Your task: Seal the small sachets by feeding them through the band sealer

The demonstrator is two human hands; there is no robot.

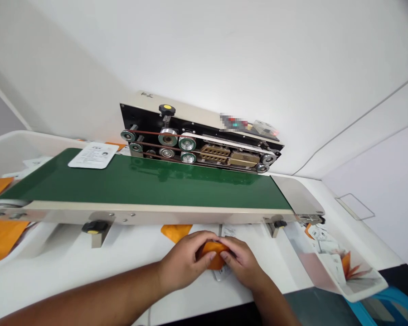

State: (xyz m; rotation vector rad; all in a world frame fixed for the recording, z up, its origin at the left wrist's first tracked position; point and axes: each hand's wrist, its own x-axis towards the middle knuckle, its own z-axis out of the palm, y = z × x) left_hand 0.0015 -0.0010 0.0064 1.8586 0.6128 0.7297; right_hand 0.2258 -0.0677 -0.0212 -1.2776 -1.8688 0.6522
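Both my hands grip a small orange pouch (215, 253) in front of the conveyor. My left hand (188, 258) is closed on its left side, thumb on the near face. On its right side, my right hand (240, 260) is closed with the thumb pressed on it too. The fingers behind the pouch are partly hidden. Beneath the hands lies a white printed packet (222, 274), mostly covered. Another orange pouch (177, 232) lies on the white table (122, 262), left of the hands and partly under the conveyor edge.
A green conveyor belt (149, 183) runs across, with a band sealer (204, 140) behind it. One white printed pouch (93, 155) lies on the belt's left end. A left bin (7, 140) and a right bin (367, 290) hold pouches. A blue stool (394, 301) stands at lower right.
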